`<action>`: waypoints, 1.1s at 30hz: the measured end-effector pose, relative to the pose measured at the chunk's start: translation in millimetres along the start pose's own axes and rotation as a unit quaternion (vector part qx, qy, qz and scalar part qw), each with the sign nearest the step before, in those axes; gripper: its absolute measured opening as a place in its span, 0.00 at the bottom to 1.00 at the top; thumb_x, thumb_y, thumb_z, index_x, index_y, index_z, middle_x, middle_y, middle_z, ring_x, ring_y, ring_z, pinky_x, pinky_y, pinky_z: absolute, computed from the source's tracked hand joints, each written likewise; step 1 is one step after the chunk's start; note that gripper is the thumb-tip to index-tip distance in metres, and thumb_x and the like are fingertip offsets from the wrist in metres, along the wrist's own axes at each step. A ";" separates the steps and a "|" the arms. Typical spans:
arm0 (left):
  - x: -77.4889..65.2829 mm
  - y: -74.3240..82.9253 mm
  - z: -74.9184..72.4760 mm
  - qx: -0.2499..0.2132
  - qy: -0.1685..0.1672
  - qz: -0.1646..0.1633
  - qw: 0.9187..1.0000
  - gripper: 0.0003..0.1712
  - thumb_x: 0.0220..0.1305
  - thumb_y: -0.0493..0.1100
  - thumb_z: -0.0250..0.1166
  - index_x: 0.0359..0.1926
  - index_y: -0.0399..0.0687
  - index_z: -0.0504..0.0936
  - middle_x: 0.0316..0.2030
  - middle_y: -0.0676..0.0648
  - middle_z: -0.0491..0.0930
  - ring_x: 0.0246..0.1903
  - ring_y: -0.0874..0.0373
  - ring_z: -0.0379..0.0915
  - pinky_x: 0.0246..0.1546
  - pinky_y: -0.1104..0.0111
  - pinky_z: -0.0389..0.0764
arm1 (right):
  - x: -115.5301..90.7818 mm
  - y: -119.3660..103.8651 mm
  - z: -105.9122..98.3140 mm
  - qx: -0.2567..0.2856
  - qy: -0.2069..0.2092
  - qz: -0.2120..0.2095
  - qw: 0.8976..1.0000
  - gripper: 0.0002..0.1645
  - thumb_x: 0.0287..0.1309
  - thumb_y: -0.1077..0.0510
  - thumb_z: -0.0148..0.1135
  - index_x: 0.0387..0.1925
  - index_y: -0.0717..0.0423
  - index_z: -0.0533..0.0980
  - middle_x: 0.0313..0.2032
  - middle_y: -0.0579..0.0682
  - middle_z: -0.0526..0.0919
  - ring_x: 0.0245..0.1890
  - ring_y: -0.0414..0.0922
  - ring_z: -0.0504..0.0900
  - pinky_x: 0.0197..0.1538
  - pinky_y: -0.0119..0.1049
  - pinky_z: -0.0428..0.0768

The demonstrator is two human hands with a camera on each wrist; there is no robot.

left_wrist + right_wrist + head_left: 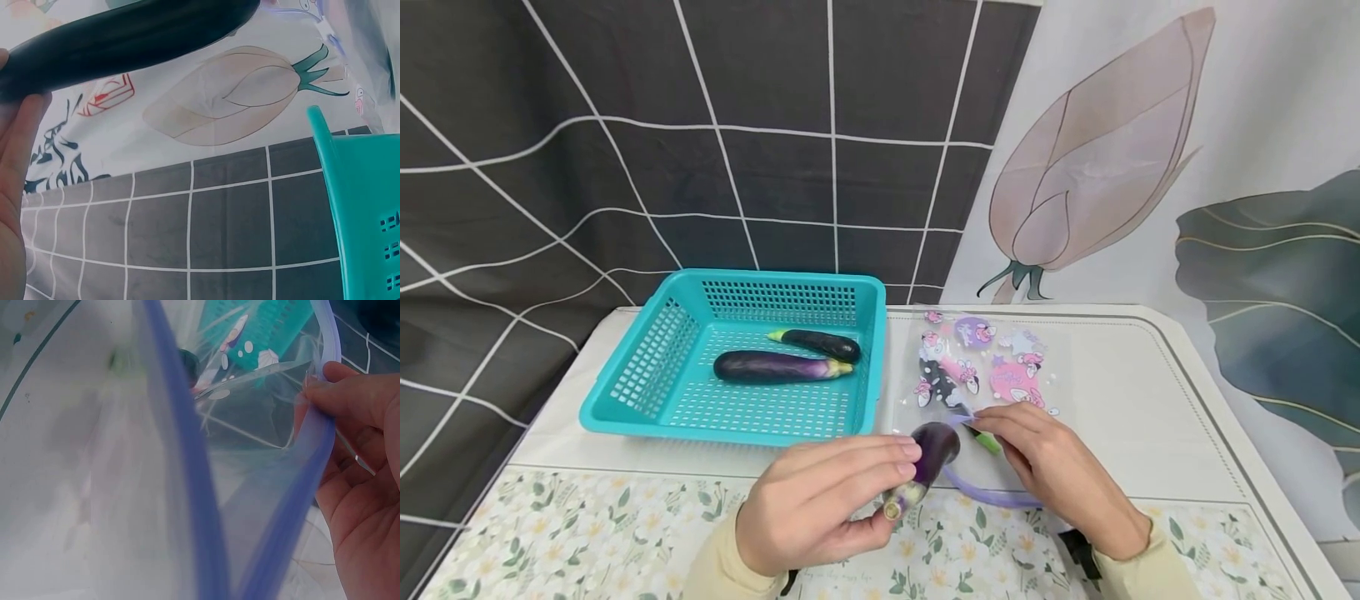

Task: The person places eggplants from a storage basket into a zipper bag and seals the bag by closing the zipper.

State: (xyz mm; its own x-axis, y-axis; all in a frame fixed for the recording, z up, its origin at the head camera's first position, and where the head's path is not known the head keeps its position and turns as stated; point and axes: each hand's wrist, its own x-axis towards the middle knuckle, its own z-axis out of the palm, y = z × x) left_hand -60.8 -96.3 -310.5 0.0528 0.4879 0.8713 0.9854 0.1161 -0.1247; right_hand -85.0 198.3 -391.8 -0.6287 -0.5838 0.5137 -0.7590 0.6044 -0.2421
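My left hand point(823, 496) grips a dark purple eggplant point(938, 446) near its pale stem end, the rounded end pointing toward a clear zip bag point(1060, 367) with pink cartoon prints. In the left wrist view the same eggplant point(137, 47) stretches across the top. Thumb and fingers of my right hand point(1052, 458) pinch the bag's purple zip edge. The right wrist view shows the mouth spread, its purple strip point(187, 450) apart from the pinched side. A green-stemmed eggplant point(987, 441) lies at the bag, partly hidden by the right hand.
A turquoise basket point(617, 387) stands left of the bag, holding a long purple eggplant point(767, 367) and a smaller dark eggplant point(820, 342). A floral cloth point(587, 533) covers the table's front. Behind are a dark grid curtain point(775, 183) and a flower-printed white one.
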 end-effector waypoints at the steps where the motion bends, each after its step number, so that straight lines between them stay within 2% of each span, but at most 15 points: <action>1: -0.8 0.2 0.8 -0.001 0.002 0.001 1.000 0.12 0.57 0.32 0.60 0.40 0.28 0.83 0.39 0.34 0.86 0.42 0.48 0.86 0.44 0.65 0.86 | -0.1 0.0 0.2 0.001 0.000 0.000 1.000 0.19 0.56 0.70 0.64 0.49 0.54 0.83 0.49 0.45 0.84 0.49 0.45 0.82 0.60 0.27 0.72; 3: -1.3 0.7 1.6 0.000 0.000 0.005 1.000 0.12 0.57 0.32 0.60 0.41 0.27 0.83 0.39 0.34 0.86 0.43 0.49 0.86 0.45 0.65 0.86 | -0.1 0.3 0.8 0.001 0.000 -0.002 1.000 0.19 0.55 0.70 0.64 0.49 0.54 0.83 0.49 0.45 0.84 0.49 0.45 0.82 0.61 0.26 0.72; 4: -1.5 0.8 2.2 0.001 -0.002 0.009 1.000 0.13 0.57 0.32 0.60 0.41 0.27 0.83 0.39 0.34 0.86 0.43 0.49 0.86 0.45 0.65 0.86 | -0.1 0.3 0.9 0.001 0.000 -0.001 1.000 0.24 0.49 0.73 0.66 0.49 0.54 0.83 0.49 0.45 0.84 0.49 0.45 0.82 0.61 0.26 0.71; 6: -1.4 1.5 3.2 0.001 -0.008 0.014 1.000 0.13 0.57 0.32 0.60 0.41 0.28 0.83 0.40 0.35 0.86 0.43 0.49 0.86 0.45 0.64 0.86 | -0.2 0.3 1.1 0.001 0.000 -0.001 1.000 0.25 0.47 0.74 0.67 0.48 0.54 0.83 0.49 0.45 0.84 0.49 0.45 0.82 0.61 0.26 0.71; 8: -0.9 1.7 4.1 0.001 -0.017 0.020 1.000 0.13 0.57 0.32 0.60 0.41 0.28 0.83 0.39 0.35 0.86 0.44 0.49 0.86 0.45 0.64 0.86 | -0.2 0.4 1.4 0.002 0.002 -0.002 1.000 0.22 0.52 0.72 0.66 0.49 0.54 0.83 0.49 0.45 0.84 0.49 0.45 0.82 0.60 0.26 0.72; 11: -1.2 2.9 5.8 -0.006 -0.027 0.020 0.999 0.13 0.57 0.33 0.61 0.42 0.28 0.83 0.40 0.35 0.86 0.45 0.49 0.86 0.46 0.64 0.85 | -0.2 0.8 1.7 0.004 0.007 -0.006 1.000 0.14 0.66 0.65 0.57 0.49 0.54 0.83 0.49 0.46 0.84 0.49 0.45 0.82 0.61 0.27 0.72; 13: -1.6 3.5 6.6 -0.009 -0.033 0.019 0.999 0.13 0.57 0.33 0.62 0.42 0.28 0.83 0.41 0.35 0.86 0.45 0.49 0.85 0.47 0.64 0.85 | -0.1 0.9 1.9 0.005 0.009 -0.008 1.000 0.13 0.68 0.63 0.55 0.49 0.54 0.83 0.49 0.46 0.84 0.49 0.46 0.82 0.61 0.27 0.72; 15: -2.5 4.0 7.8 -0.009 -0.032 0.018 0.999 0.13 0.57 0.32 0.61 0.43 0.28 0.83 0.41 0.35 0.86 0.46 0.49 0.85 0.48 0.65 0.84 | 0.1 0.9 1.9 0.004 0.009 -0.008 1.000 0.14 0.65 0.65 0.58 0.49 0.54 0.83 0.49 0.46 0.84 0.49 0.46 0.82 0.61 0.27 0.72; 19: -3.7 3.6 9.7 -0.006 -0.031 0.023 0.999 0.14 0.57 0.32 0.61 0.43 0.29 0.83 0.42 0.35 0.86 0.46 0.49 0.85 0.49 0.65 0.84 | 0.2 0.3 1.9 0.001 0.006 -0.006 1.000 0.25 0.47 0.74 0.68 0.48 0.54 0.83 0.49 0.46 0.84 0.49 0.45 0.82 0.60 0.27 0.72; 20: -3.9 3.3 10.2 -0.006 -0.031 0.025 0.999 0.13 0.57 0.32 0.61 0.43 0.29 0.83 0.42 0.35 0.86 0.46 0.49 0.85 0.49 0.65 0.84 | 0.0 0.2 2.0 0.000 0.003 -0.006 1.000 0.22 0.51 0.73 0.68 0.48 0.54 0.83 0.49 0.46 0.84 0.49 0.45 0.82 0.60 0.27 0.72; 23: -3.7 3.5 12.3 -0.008 -0.035 0.029 0.999 0.14 0.57 0.32 0.61 0.43 0.30 0.83 0.42 0.36 0.86 0.47 0.49 0.85 0.51 0.66 0.83 | -0.5 -0.2 2.2 0.001 0.001 -0.006 1.000 0.22 0.52 0.72 0.68 0.49 0.54 0.83 0.49 0.45 0.84 0.49 0.45 0.82 0.60 0.27 0.72; 26: -3.6 3.2 14.3 -0.008 -0.039 0.031 0.999 0.14 0.58 0.33 0.61 0.44 0.30 0.83 0.42 0.37 0.86 0.47 0.50 0.85 0.52 0.66 0.82 | -0.6 -0.3 2.2 0.003 -0.001 -0.005 1.000 0.24 0.50 0.73 0.69 0.49 0.53 0.83 0.49 0.45 0.84 0.49 0.44 0.82 0.59 0.26 0.73; 27: -3.8 3.1 14.9 -0.007 -0.041 0.032 0.999 0.14 0.58 0.33 0.61 0.44 0.30 0.83 0.42 0.37 0.86 0.47 0.50 0.85 0.52 0.66 0.82 | -0.4 -0.4 2.3 0.005 0.001 -0.004 1.000 0.27 0.45 0.75 0.69 0.49 0.53 0.83 0.49 0.45 0.84 0.49 0.44 0.82 0.59 0.27 0.73; 33: -6.5 3.8 18.3 0.001 -0.049 0.034 0.998 0.14 0.60 0.34 0.63 0.45 0.31 0.84 0.43 0.39 0.86 0.49 0.50 0.84 0.54 0.66 0.81 | 0.5 -0.1 2.6 0.004 0.004 -0.005 1.000 0.27 0.45 0.75 0.69 0.49 0.53 0.83 0.49 0.45 0.84 0.49 0.45 0.82 0.60 0.28 0.73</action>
State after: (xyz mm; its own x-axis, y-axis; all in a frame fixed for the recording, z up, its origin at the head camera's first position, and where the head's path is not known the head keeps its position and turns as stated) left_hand -60.4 -83.2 -325.4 0.1032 0.5768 0.8103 0.9797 0.0817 -0.1829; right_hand -85.6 196.5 -393.7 -0.6196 -0.5862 0.5220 -0.7669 0.5937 -0.2436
